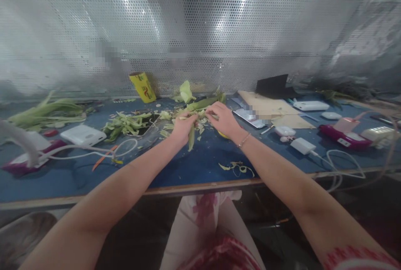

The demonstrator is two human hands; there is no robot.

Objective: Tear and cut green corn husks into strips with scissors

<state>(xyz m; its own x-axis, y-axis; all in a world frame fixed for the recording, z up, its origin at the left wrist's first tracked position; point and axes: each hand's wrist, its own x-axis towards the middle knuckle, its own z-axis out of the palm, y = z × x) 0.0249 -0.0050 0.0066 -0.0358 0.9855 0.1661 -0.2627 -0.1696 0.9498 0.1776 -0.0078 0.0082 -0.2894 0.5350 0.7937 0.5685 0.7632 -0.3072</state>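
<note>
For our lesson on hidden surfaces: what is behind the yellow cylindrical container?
Behind the yellow cylindrical container, a silver perforated metal screen shows. Anything directly behind it is covered and cannot be seen.

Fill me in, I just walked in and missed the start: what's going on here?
A person is handling greenery at a blue table. The left hand pinches a green strip that hangs down; the right hand is close beside it, and whether it holds anything is too small to tell. Leaf scraps lie around the hands, a pile of cut strips sits to the left, and a yellow container is farther back.
</note>
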